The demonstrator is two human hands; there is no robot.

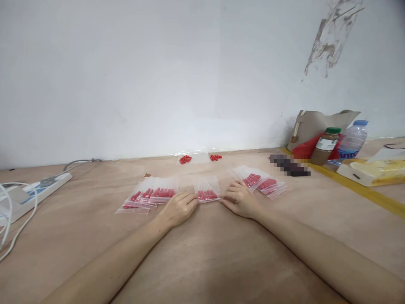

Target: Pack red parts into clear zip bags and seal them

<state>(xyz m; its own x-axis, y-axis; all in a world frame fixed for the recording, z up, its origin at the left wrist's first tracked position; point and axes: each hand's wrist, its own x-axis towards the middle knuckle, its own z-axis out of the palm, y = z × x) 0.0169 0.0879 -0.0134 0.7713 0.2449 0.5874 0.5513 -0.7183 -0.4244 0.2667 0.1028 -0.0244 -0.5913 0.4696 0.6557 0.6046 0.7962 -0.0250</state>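
Note:
A clear zip bag (206, 185) with several small red pieces in a row lies flat between my hands. My left hand (181, 207) pinches its near left corner with closed fingers. At the near right corner, my right hand (239, 199) pinches the same edge, its fingers bent. Just left of my left hand lies a fanned pile of filled zip bags (148, 193). Another overlapping group of filled bags (261, 181) rests beyond and right of my right hand. Loose red pieces (185, 159) lie near the wall, with a second small heap (216, 157) to their right.
A white power strip (41, 196) with cables stands at the left. To the right are a blurred dark object (289, 164), a green-capped bottle (325, 145), a water bottle (352, 141), a beige bag (316, 122) and a yellow pack (376, 171). The wall (142, 84) bounds the table.

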